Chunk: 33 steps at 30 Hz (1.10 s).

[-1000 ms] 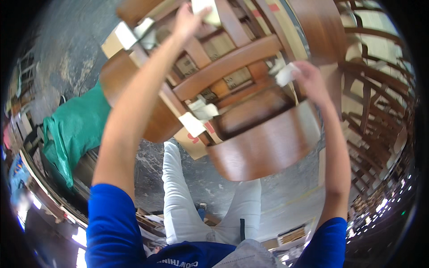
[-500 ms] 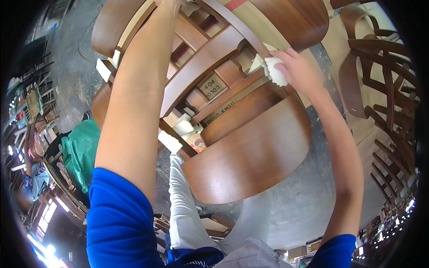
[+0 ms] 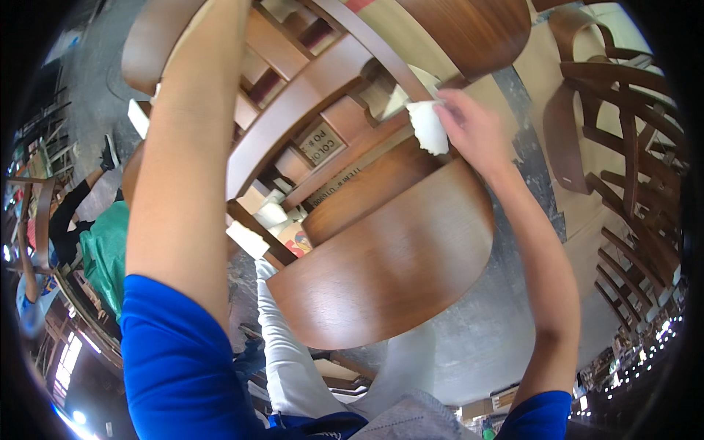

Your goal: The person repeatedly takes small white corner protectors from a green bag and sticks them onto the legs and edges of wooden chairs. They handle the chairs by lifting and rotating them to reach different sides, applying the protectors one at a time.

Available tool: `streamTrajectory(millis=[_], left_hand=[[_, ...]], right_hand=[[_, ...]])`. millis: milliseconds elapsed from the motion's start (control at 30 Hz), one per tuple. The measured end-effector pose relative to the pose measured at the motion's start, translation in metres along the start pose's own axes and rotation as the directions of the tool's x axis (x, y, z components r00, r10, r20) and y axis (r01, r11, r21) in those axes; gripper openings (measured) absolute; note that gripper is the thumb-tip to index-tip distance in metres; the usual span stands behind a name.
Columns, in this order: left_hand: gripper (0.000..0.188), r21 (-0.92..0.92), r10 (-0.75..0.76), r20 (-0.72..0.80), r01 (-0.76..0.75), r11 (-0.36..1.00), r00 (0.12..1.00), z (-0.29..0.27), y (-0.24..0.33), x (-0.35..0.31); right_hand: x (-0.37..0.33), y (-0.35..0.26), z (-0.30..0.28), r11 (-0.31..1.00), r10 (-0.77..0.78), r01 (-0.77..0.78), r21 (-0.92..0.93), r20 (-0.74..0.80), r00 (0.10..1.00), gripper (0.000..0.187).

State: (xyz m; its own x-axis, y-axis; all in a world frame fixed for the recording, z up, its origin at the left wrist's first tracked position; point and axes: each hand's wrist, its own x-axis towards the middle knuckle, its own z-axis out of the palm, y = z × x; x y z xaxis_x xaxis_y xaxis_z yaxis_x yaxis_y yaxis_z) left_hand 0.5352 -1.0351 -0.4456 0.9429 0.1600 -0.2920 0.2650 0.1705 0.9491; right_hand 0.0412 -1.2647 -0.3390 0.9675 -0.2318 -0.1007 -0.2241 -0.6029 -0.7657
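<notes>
My right hand point(image 3: 475, 136) pinches a ragged white foam piece point(image 3: 427, 126) between thumb and fingers, at the right corner of a brown wooden chair frame point(image 3: 301, 99). A broad, curved wooden panel point(image 3: 389, 257) lies just below, its rounded edge toward me. My left arm stretches up past the frame's left side, and the hand is beyond the top edge. Another white foam piece point(image 3: 248, 239) covers the frame's near left corner. Through the frame's gaps a printed cardboard carton point(image 3: 320, 141) shows underneath.
Stacked dark wooden chairs point(image 3: 631, 132) stand at the right. A further curved wooden panel point(image 3: 477, 33) lies at the top. On the left are a green sheet point(image 3: 106, 253) and another person's shoe point(image 3: 109, 152). My legs point(image 3: 290, 352) are close below the near panel.
The view has shifted, so the frame and panel sit farther left. My left hand has passed out of the top edge. My right hand stays at the corner with the foam.
</notes>
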Motion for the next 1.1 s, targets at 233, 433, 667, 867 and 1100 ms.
streamTrajectory(millis=[233, 433, 667, 867, 1100], left_hand=[[0.029, -0.129, -0.080, 0.138, 0.098, 0.987, 0.987, -0.022, 0.008, -0.061], [0.034, -0.054, 0.091, 0.129, -0.084, 0.995, 0.987, -0.122, 0.021, -0.245], [0.029, 0.476, 0.090, 0.036, -0.096, 0.874, 0.995, -0.321, 0.104, -0.444], [0.023, 0.569, -0.008, -0.174, 0.107, 0.815, 0.985, -0.474, 0.176, -0.512], [0.024, 0.846, 0.262, -0.234, 0.063, 0.530, 0.936, -0.667, 0.297, -0.520]], right_hand=[[0.013, 0.006, 0.009, 0.977, -0.207, 0.199, -0.072, -0.117, 0.971, 0.013], [0.017, -0.009, 0.010, 0.984, -0.154, 0.143, -0.110, -0.106, 0.982, 0.020], [-0.018, -0.028, -0.019, 0.989, -0.024, -0.001, -0.146, -0.169, 0.985, 0.033], [-0.095, -0.100, -0.041, 0.962, 0.231, -0.266, -0.057, -0.346, 0.909, 0.027], [-0.188, -0.300, 0.032, 0.960, -0.176, 0.153, -0.237, -0.079, 0.981, 0.008]])
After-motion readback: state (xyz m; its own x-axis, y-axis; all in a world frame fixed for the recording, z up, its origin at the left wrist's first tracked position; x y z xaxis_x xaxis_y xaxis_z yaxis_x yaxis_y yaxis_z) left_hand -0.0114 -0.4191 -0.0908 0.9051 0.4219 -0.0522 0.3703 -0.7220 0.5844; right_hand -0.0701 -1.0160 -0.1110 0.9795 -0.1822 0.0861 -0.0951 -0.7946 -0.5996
